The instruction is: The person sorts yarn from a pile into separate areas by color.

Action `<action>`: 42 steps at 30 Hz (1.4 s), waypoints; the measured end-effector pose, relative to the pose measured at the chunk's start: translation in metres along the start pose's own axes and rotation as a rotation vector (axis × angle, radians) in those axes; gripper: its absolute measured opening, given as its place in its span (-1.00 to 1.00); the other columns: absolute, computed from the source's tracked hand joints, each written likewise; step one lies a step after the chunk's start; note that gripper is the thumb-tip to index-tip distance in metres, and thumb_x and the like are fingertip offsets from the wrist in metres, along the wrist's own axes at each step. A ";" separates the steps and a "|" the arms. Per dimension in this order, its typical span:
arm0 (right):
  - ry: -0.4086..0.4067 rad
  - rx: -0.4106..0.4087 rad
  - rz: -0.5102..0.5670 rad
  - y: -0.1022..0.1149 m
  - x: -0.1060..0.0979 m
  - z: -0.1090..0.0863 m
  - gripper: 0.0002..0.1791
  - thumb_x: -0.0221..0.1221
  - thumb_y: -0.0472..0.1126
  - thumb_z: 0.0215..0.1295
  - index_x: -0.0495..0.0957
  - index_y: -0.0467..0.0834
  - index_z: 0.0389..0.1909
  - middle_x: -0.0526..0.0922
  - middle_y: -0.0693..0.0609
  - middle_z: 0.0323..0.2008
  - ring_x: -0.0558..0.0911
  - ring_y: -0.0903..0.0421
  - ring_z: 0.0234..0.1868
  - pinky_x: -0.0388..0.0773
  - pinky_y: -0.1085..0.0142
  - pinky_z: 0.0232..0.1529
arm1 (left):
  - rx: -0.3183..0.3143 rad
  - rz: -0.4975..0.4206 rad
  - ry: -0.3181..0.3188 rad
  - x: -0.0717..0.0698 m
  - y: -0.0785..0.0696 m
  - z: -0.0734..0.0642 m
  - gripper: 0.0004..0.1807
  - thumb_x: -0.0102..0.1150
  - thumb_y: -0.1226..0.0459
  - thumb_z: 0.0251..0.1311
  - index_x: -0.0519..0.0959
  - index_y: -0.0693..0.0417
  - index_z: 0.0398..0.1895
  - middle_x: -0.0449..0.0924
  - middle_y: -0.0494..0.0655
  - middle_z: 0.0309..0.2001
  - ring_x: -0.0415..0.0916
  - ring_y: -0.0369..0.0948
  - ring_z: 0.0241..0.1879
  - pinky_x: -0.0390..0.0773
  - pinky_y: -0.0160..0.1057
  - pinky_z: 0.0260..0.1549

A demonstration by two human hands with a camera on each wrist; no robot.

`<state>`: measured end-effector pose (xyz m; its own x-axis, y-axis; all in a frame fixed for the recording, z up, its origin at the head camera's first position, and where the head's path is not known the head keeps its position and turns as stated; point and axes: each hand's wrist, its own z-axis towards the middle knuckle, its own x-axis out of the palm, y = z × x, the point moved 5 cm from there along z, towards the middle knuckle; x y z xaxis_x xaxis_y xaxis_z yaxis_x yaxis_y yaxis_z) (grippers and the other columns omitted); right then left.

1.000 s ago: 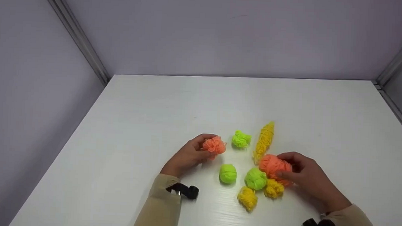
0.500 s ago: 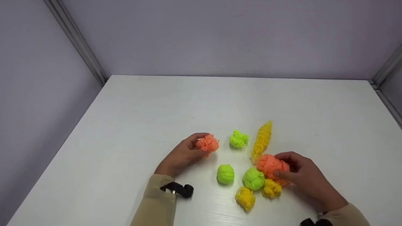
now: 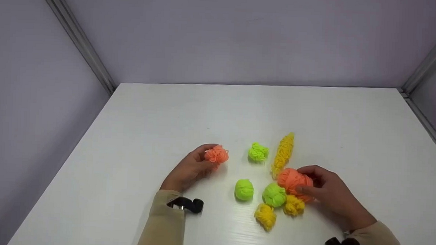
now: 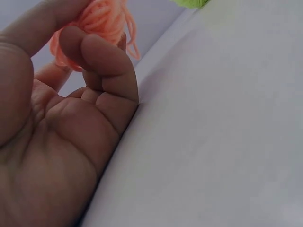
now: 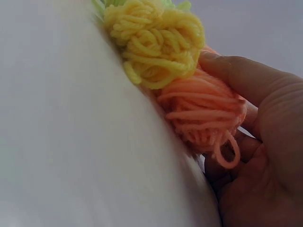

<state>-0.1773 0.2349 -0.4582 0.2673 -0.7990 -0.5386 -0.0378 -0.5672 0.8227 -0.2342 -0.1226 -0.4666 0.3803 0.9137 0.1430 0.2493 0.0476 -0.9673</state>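
My left hand (image 3: 189,170) pinches a small, loopy orange yarn ball (image 3: 216,154) between thumb and fingers. In the left wrist view that small orange ball (image 4: 105,23) sits at the fingertips, one loop hanging free. On the right, my right hand (image 3: 332,190) grips a larger orange yarn ball (image 3: 292,180), thumb on its near side. Touching this ball are a long yellow yarn bundle (image 3: 283,155), a green yarn ball (image 3: 274,195) and a small yellow yarn ball (image 3: 294,205). From the right wrist, the yellow ball (image 5: 156,45) partly covers the orange one (image 5: 203,111), which lies against the table.
Another yellow yarn ball (image 3: 265,216) lies nearest the person. A smooth green ball (image 3: 244,190) and a loopy bright green one (image 3: 258,152) lie between the hands. The white table (image 3: 159,116) meets grey walls (image 3: 243,39) at the back and sides.
My left hand has moved left with the small orange ball, away from the other yarn. The right hand keeps its grip on the larger orange ball; the view has shifted slightly.
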 end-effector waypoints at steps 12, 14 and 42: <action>0.005 0.032 0.030 0.000 0.003 0.000 -0.33 0.31 0.25 -0.06 0.46 0.03 0.07 0.50 0.04 -0.05 0.41 0.03 -0.11 0.40 0.25 -0.12 | 0.005 -0.028 -0.070 -0.031 0.001 -0.011 -0.34 0.35 0.30 0.00 0.38 -0.24 0.22 0.36 0.02 0.13 0.37 -0.17 -0.25 0.40 -0.32 -0.41; 0.003 0.035 0.033 0.000 0.002 0.000 -0.34 0.31 0.24 -0.06 0.46 0.03 0.07 0.50 0.04 -0.05 0.41 0.03 -0.11 0.41 0.26 -0.13 | 0.007 -0.033 -0.083 -0.036 0.001 -0.012 -0.34 0.35 0.30 0.00 0.38 -0.24 0.22 0.37 0.03 0.12 0.37 -0.17 -0.27 0.40 -0.32 -0.42; -0.001 0.087 0.075 -0.005 0.006 0.004 -0.33 0.34 0.22 -0.10 0.47 0.02 0.05 0.52 0.04 -0.05 0.43 0.03 -0.11 0.39 0.23 -0.10 | -0.005 0.092 -0.259 -0.069 0.004 -0.026 -0.47 0.31 0.22 0.06 0.42 -0.24 0.13 0.47 0.09 -0.08 0.44 -0.12 -0.38 0.44 -0.29 -0.48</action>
<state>-0.1791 0.2324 -0.4666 0.2594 -0.8402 -0.4763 -0.1408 -0.5207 0.8420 -0.2363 -0.1958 -0.4753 0.1614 0.9869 -0.0047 0.2292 -0.0421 -0.9725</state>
